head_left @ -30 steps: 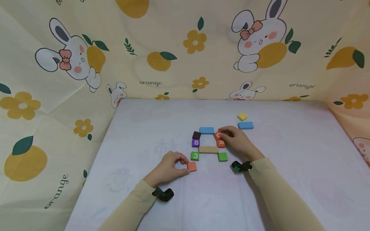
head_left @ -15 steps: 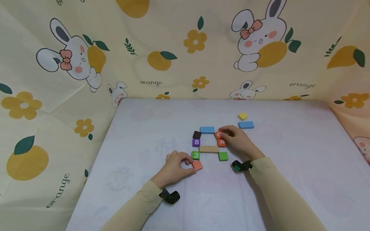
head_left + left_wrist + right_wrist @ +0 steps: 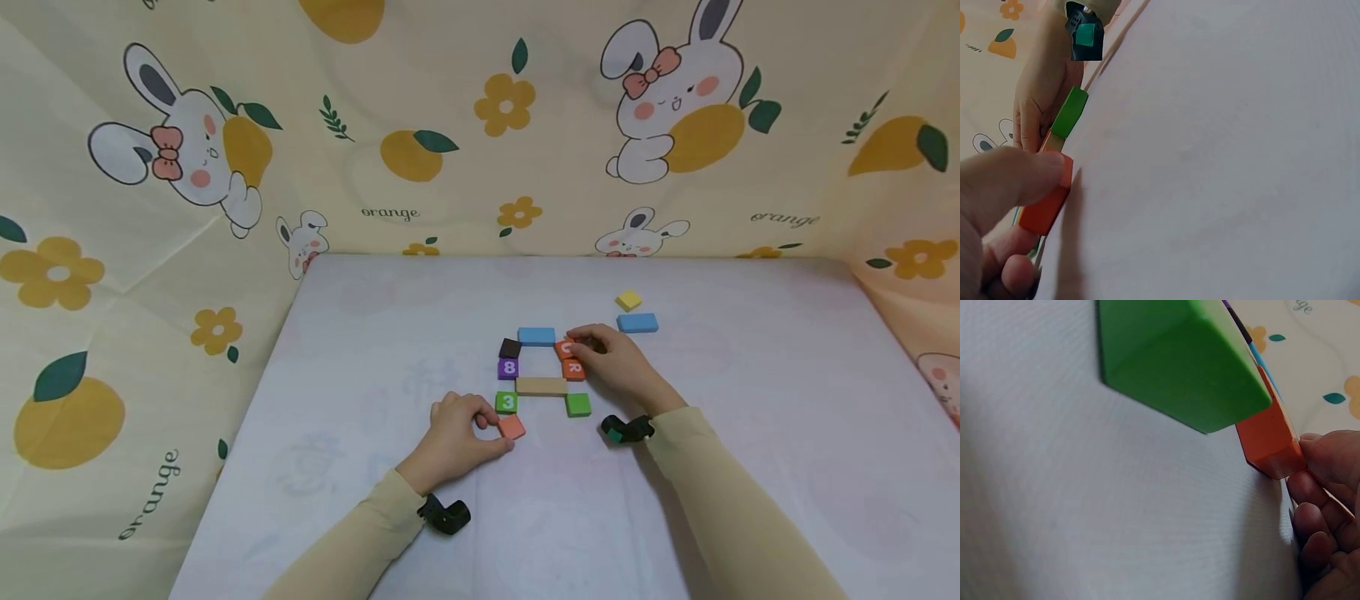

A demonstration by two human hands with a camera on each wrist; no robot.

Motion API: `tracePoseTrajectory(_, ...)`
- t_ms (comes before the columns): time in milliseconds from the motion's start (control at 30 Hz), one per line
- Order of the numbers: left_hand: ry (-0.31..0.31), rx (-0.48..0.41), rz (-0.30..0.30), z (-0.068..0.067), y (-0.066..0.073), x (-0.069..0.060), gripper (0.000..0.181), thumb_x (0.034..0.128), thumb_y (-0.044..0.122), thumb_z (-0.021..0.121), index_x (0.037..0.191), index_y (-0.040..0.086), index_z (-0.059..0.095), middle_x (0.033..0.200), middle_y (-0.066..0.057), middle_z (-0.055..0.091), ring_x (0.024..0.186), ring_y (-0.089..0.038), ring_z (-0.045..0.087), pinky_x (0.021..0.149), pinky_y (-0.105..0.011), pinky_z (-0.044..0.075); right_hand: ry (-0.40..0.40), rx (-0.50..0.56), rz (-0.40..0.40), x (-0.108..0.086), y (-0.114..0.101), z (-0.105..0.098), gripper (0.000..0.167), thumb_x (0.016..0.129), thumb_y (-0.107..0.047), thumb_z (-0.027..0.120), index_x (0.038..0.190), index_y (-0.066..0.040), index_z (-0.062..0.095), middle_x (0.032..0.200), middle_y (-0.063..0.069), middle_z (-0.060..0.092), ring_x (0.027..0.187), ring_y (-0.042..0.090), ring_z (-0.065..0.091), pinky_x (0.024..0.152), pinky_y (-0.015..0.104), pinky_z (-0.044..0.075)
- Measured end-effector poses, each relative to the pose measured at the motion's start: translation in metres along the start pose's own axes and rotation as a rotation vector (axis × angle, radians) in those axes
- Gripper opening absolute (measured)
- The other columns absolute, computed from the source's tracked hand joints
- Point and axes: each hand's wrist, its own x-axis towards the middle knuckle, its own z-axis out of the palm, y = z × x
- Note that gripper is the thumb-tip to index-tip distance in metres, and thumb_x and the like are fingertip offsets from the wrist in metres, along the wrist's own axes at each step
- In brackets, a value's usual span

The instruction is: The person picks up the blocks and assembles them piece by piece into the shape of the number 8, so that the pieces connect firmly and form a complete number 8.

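My left hand (image 3: 453, 440) pinches a plain orange tile (image 3: 512, 427) between thumb and fingers, just below a green tile marked 3 (image 3: 507, 402). In the left wrist view the thumb lies across this orange tile (image 3: 1046, 211). My right hand (image 3: 618, 367) pinches an orange-red letter tile (image 3: 562, 348), partly hidden by the fingers. Directly below that sits an orange-red R tile (image 3: 573, 370). The loop of tiles also has a blue bar (image 3: 536, 337), a black tile (image 3: 510, 348), a purple 8 tile (image 3: 508, 368), a tan bar (image 3: 542, 387) and a plain green tile (image 3: 578, 405).
Beyond the right hand lie a second blue bar (image 3: 637, 322) and a yellow tile (image 3: 628, 300). A white cloth (image 3: 337, 350) covers the table. Behind it hangs a patterned curtain (image 3: 450, 100). Each wrist wears a black camera.
My left hand has moved right and slightly forward with the orange tile, bringing it up near the green 3 tile. The tile has turned a little. My right hand stays in place.
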Motion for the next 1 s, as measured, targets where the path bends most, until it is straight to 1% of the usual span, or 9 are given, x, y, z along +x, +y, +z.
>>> tracePoseTrajectory(233, 0.004, -0.018, -0.042, 0.0, 0.0, 0.0, 0.032, 0.0742, 0.045, 0.081, 0.09, 0.022, 0.066, 0.084, 0.008, 0.054, 0.084, -0.016, 0.039, 0.074, -0.035, 0.03, -0.002, 0.008, -0.001, 0.001, -0.002, 0.0, 0.045, 0.092, -0.05, 0.06, 0.129, -0.023, 0.058, 0.119, 0.003, 0.055, 0.104, 0.024, 0.048, 0.089, 0.041, 0.042)
tracePoseTrajectory(467, -0.003, -0.009, -0.038, -0.001, -0.002, 0.001, 0.031, 0.0742, 0.047, 0.081, 0.09, 0.024, 0.066, 0.084, 0.009, 0.055, 0.084, -0.014, 0.04, 0.075, -0.035, 0.029, -0.003, -0.016, 0.003, 0.002, -0.004, 0.0, 0.045, 0.093, -0.05, 0.059, 0.129, -0.024, 0.058, 0.118, 0.003, 0.055, 0.103, 0.024, 0.047, 0.088, 0.04, 0.041)
tracePoseTrajectory(767, -0.017, -0.034, -0.028, -0.004, -0.001, 0.001, 0.03, 0.0747, 0.046, 0.081, 0.091, 0.024, 0.066, 0.085, 0.008, 0.055, 0.086, -0.014, 0.04, 0.077, -0.036, 0.029, -0.006, -0.027, 0.016, 0.002, -0.004, -0.001, 0.048, 0.092, -0.054, 0.058, 0.13, -0.024, 0.057, 0.119, 0.004, 0.053, 0.105, 0.025, 0.046, 0.09, 0.042, 0.041)
tracePoseTrajectory(900, -0.022, -0.057, -0.023, -0.005, -0.001, 0.0, 0.03, 0.0748, 0.045, 0.082, 0.09, 0.024, 0.066, 0.085, 0.007, 0.055, 0.086, -0.015, 0.04, 0.077, -0.036, 0.029, 0.0, -0.009, 0.007, 0.0, -0.004, -0.003, 0.047, 0.093, -0.052, 0.057, 0.13, -0.024, 0.057, 0.119, 0.003, 0.054, 0.105, 0.025, 0.046, 0.089, 0.041, 0.041)
tracePoseTrajectory(1000, -0.032, -0.07, -0.028, -0.004, -0.001, 0.0, 0.03, 0.0748, 0.045, 0.082, 0.09, 0.024, 0.066, 0.085, 0.006, 0.055, 0.087, -0.016, 0.039, 0.076, -0.036, 0.03, 0.019, 0.012, 0.002, -0.002, -0.004, -0.011, 0.044, 0.095, -0.049, 0.055, 0.13, -0.022, 0.057, 0.118, 0.003, 0.056, 0.103, 0.024, 0.048, 0.086, 0.04, 0.042)
